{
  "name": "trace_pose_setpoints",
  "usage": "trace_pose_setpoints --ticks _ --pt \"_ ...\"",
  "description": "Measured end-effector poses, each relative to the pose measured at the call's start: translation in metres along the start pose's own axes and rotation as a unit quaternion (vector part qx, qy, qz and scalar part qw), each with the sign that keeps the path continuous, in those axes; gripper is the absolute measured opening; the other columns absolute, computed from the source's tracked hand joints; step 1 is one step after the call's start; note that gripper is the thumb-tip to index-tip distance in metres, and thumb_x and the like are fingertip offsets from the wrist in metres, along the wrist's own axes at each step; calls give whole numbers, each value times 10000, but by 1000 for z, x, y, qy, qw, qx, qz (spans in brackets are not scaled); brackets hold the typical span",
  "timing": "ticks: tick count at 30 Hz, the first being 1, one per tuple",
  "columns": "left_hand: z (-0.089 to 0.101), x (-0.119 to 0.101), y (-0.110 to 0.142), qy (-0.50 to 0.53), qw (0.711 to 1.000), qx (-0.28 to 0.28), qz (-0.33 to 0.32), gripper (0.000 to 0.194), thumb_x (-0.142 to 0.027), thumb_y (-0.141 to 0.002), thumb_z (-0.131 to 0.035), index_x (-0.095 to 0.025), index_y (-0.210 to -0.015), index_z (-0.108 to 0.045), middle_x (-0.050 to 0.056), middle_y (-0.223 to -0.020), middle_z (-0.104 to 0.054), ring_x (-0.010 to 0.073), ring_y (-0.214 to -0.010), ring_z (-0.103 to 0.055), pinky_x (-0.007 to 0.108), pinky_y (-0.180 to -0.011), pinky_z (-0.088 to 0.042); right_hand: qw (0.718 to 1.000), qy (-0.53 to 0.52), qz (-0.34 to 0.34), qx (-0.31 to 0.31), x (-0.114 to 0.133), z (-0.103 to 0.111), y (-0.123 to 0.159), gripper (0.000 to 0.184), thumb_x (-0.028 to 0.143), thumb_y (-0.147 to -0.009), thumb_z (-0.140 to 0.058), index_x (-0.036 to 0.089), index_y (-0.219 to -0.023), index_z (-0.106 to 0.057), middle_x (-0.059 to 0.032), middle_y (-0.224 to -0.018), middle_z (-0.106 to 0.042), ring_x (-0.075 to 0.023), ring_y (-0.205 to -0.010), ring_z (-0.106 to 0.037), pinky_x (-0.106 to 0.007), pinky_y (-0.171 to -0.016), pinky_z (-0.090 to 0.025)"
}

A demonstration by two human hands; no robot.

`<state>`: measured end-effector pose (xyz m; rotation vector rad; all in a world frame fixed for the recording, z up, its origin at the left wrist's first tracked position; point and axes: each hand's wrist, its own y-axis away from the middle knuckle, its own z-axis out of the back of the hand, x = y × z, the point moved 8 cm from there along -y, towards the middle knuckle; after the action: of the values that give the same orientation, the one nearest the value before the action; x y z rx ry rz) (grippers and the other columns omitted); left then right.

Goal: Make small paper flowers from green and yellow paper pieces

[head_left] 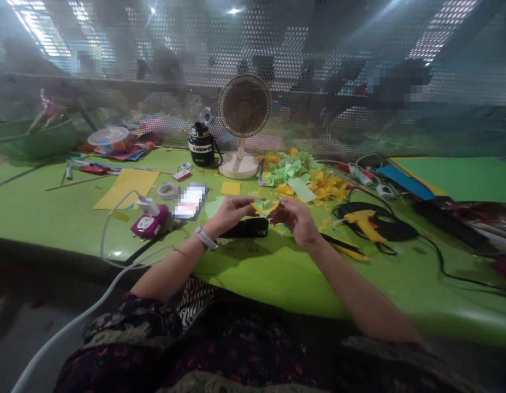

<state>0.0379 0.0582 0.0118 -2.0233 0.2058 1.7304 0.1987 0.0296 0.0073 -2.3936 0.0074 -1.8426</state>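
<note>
One yellow-and-green paper piece (266, 207) hangs above the green table (253, 278), the left hand (232, 214) and right hand (299, 221) pinching its opposite ends. Near it lie a black object (249, 228), a paper heap (297, 169) and, rightward, a yellow glue gun (366, 225).

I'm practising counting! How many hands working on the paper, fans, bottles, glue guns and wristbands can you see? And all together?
Hands: 2, the left hand and right hand
Fan: 1
Bottle: 1
Glue gun: 1
Wristband: 1
Total: 6
The paper between the hands isn't counted.
</note>
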Motion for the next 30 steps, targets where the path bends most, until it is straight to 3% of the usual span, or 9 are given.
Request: trace_pose_setpoints --ticks 5,16,30 --pt "1 4 1 57 998 -7 34 416 -427 -655 -857 -149 -958 -794 80 -928 -781 205 -819 -736 444 -929 -589 1000 12 19 -4 3 3 1 261 417 -730 -733 194 -851 -672 -16 -678 -739 -148 -590 -677 -264 -603 -564" --pt "-3 1 3 35 999 0 28 462 -484 -646 -850 -153 -964 -794 80 -918 -782 198 -794 -729 433 -902 -602 1000 21 7 8 4 -4 3 227 390 -714 -720 187 -784 -646 -23 -665 -726 -151 -577 -668 -281 -606 -559" --pt "0 -9 1 -69 997 6 -46 311 -313 -747 -767 -154 -1013 -785 95 -1014 -780 207 -931 -726 349 -905 -570 996 91 14 -3 7 -2 2 221 356 -667 -756 179 -775 -677 -10 -674 -724 -144 -590 -674 -288 -630 -562"
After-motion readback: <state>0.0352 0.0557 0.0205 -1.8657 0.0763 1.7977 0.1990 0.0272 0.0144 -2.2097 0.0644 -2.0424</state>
